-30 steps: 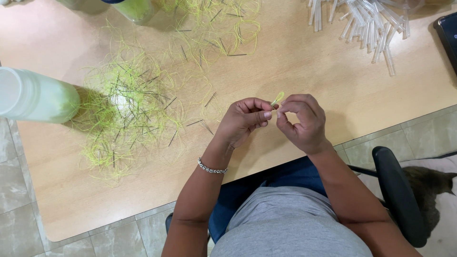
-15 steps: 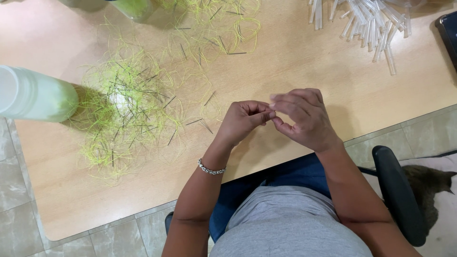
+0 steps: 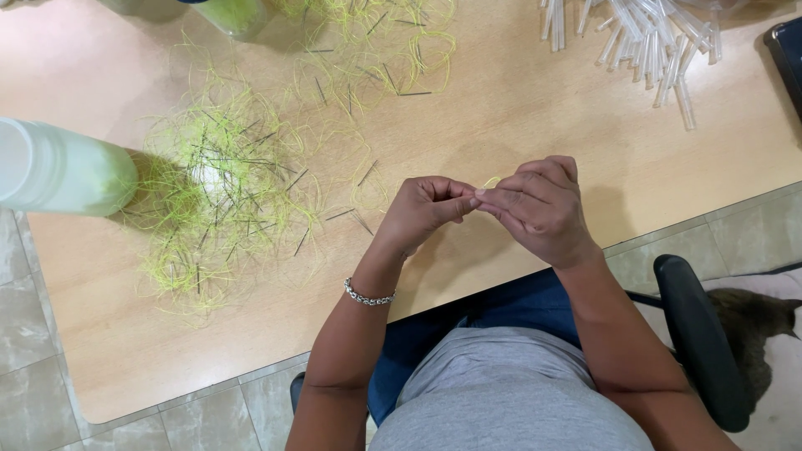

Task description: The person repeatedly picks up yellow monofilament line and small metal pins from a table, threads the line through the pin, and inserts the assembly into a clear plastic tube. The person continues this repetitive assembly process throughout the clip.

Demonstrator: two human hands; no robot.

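My left hand [image 3: 426, 207] and right hand [image 3: 539, 209], fingertips pinched shut together on a thin yellow-green thread loop [image 3: 491, 181] above the light wooden tabletop's [image 3: 518, 108] near edge, should keep it taut.

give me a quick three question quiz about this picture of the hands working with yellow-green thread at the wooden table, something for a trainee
1. True or false: the left hand and the right hand meet fingertip to fingertip above the table.
2. What lies at the table's far right? A) clear plastic tubes B) scissors C) a book
3. Fill in: the big tangle of yellow-green thread, mixed with thin dark pins, lies on the person's ____ side.

Key: 1 true. 2 A. 3 left. A small loop of thread shows at the pinching fingertips; whether either hand grips it firmly cannot be told.
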